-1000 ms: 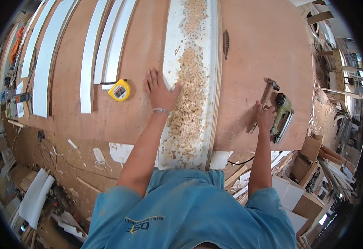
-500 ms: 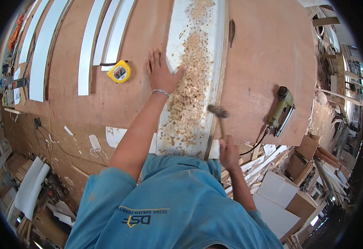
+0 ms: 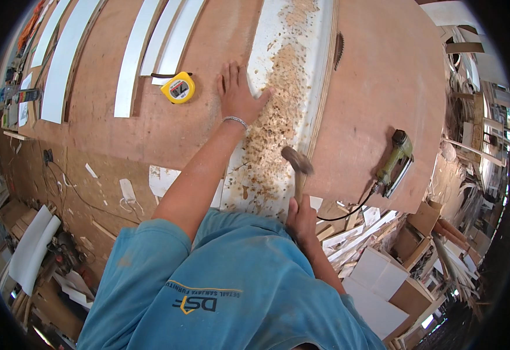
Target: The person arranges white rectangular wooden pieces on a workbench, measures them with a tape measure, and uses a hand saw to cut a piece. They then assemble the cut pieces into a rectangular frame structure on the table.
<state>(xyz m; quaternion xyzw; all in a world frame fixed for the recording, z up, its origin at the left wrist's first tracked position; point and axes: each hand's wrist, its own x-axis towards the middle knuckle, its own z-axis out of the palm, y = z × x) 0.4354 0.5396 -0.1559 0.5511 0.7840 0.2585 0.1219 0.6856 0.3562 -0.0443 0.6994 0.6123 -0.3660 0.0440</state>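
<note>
My left hand (image 3: 240,99) lies flat with fingers spread, the thumb resting on a long white board (image 3: 322,35) whose surface is worn through to brown patches. The other fingers reach past its left edge over the table. In my right hand (image 3: 303,220) is the wooden handle of a hammer (image 3: 297,161). Its metal head is over the near part of the board; contact cannot be made out. Left of my left hand sits a yellow tape measure (image 3: 178,88). A green air nailer (image 3: 395,160) with a black hose lies to the right.
Several white strips (image 3: 62,76) lie lengthwise on the left of the brown table (image 3: 377,76). A dark serrated strip (image 3: 339,51) lies beside the board. Offcuts and cardboard (image 3: 380,265) clutter the floor at right, and a cable (image 3: 86,204) runs across the floor at left.
The hammer and my right hand have moved left, the head now over the board rather than at its right edge. My left hand stays on the board. The whole view has shifted slightly.
</note>
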